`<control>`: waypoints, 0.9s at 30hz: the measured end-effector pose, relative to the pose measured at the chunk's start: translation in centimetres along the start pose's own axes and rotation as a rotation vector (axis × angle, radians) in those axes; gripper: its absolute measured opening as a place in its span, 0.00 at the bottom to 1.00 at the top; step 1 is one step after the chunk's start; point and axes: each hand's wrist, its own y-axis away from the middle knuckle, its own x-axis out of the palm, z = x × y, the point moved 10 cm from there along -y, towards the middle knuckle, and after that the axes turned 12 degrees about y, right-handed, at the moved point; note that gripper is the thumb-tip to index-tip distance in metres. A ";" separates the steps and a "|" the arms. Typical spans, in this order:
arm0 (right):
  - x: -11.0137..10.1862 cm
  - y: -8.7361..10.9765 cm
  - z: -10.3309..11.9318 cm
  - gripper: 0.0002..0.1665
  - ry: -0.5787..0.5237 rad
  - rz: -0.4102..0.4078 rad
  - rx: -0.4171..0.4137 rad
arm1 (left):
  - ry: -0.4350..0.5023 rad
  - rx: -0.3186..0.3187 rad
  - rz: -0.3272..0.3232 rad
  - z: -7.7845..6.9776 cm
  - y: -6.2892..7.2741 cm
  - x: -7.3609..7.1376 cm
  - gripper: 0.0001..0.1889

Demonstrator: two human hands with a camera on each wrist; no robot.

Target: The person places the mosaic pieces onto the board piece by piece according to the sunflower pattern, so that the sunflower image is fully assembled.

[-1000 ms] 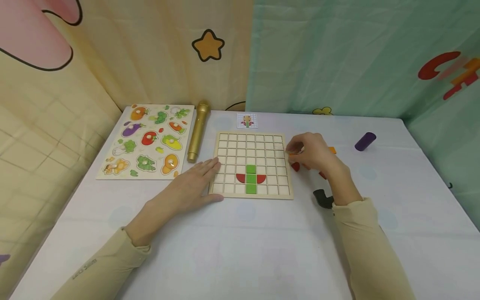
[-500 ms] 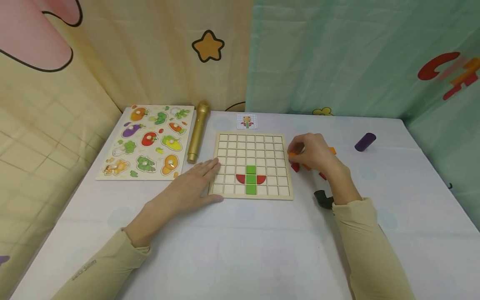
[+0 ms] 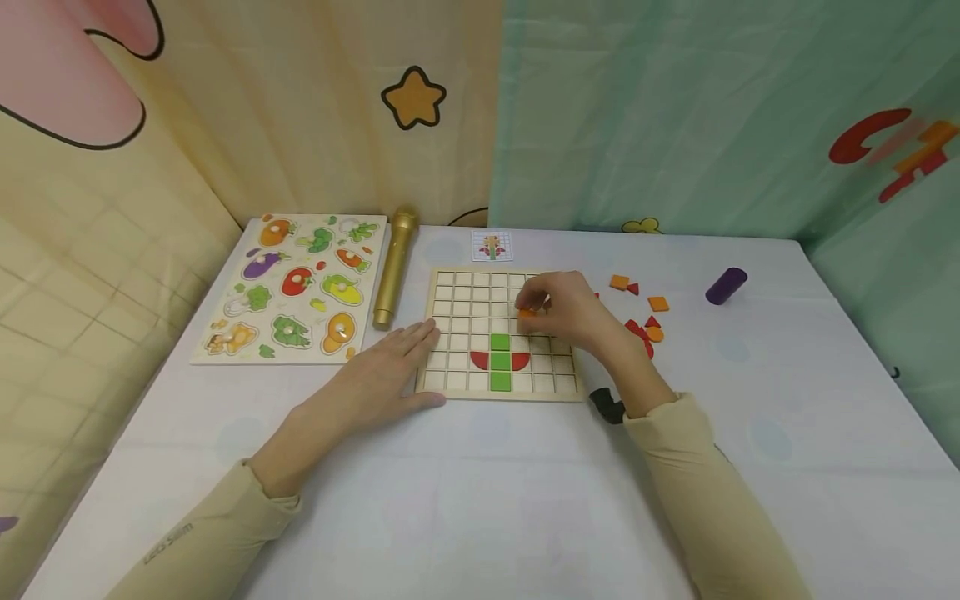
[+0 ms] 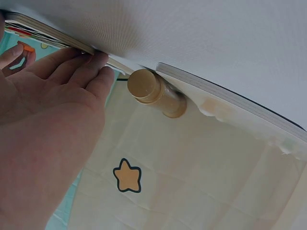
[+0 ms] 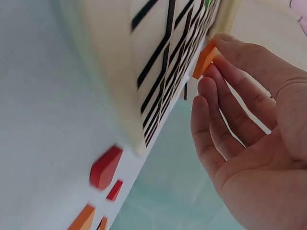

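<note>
In the head view, my left hand [image 3: 378, 375] lies with straight fingers along the left edge of a wooden grid board [image 3: 459, 302]. A column of green square tiles [image 3: 500, 362] sits low on the board. Red rounded pieces, one on the left [image 3: 480, 359] and one on the right [image 3: 521, 361], flank it. Over the board's right half, my right hand [image 3: 566, 310] pinches an orange tile [image 5: 205, 58] between thumb and fingertip. The right wrist view shows this tile tilted and close to the grid, the other fingers loosely bent.
Right of the board lie loose orange squares [image 3: 657, 304] and red pieces [image 3: 637, 330]. A black curved piece [image 3: 607, 406] sits near the right forearm, a purple cylinder [image 3: 726, 286] farther right. Leftward are a gold microphone [image 3: 393, 267] and a vegetable puzzle [image 3: 315, 292]; behind stands a pattern card [image 3: 492, 246].
My right hand has picked up the orange tile from the loose pieces and moved left over the board, uncovering the pieces. The left hand has stayed in place.
</note>
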 end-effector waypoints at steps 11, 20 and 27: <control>2.6 -1.5 2.5 0.09 -0.013 0.070 -0.037 | -0.006 0.015 0.004 0.0 -0.2 0.2 0.51; 2.6 -1.3 2.5 0.06 0.007 0.073 -0.033 | -0.008 -0.004 0.006 0.1 -0.2 0.1 0.51; 2.3 -1.3 2.2 0.06 0.015 0.052 -0.031 | -0.011 -0.011 0.009 0.1 -0.2 0.1 0.52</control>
